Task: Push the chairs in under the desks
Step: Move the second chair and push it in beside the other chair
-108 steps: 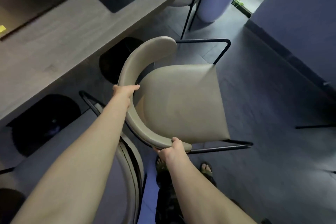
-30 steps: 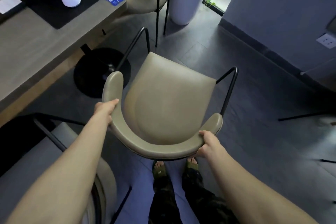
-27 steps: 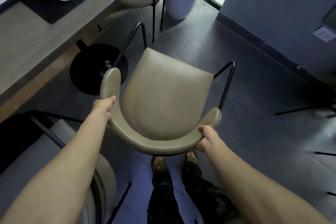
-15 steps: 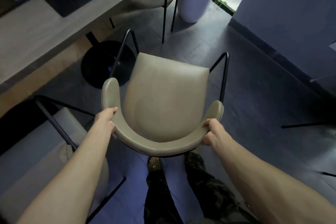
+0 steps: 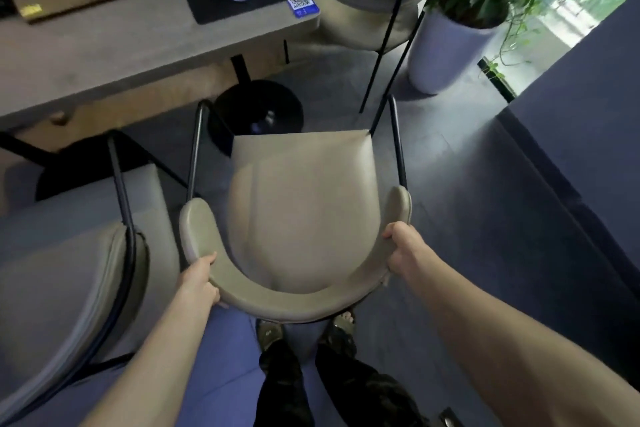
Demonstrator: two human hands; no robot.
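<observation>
The worktop (image 5: 149, 45) is the big grey top ahead. The tan chair (image 5: 301, 204) stands in front of it, not under yet. The left hand (image 5: 199, 282) and right hand (image 5: 403, 250) are both wrapped tight round its curved back. Push straight, slowly, so the legs miss the black round base (image 5: 256, 111) under the worktop.

The grey wooden tabletop (image 5: 104, 45) and the second beige cushioned chair (image 5: 62, 288) are cut off at the left edge; the blue QR-code sticker (image 5: 302, 3) is rendered illegible by blur.
</observation>
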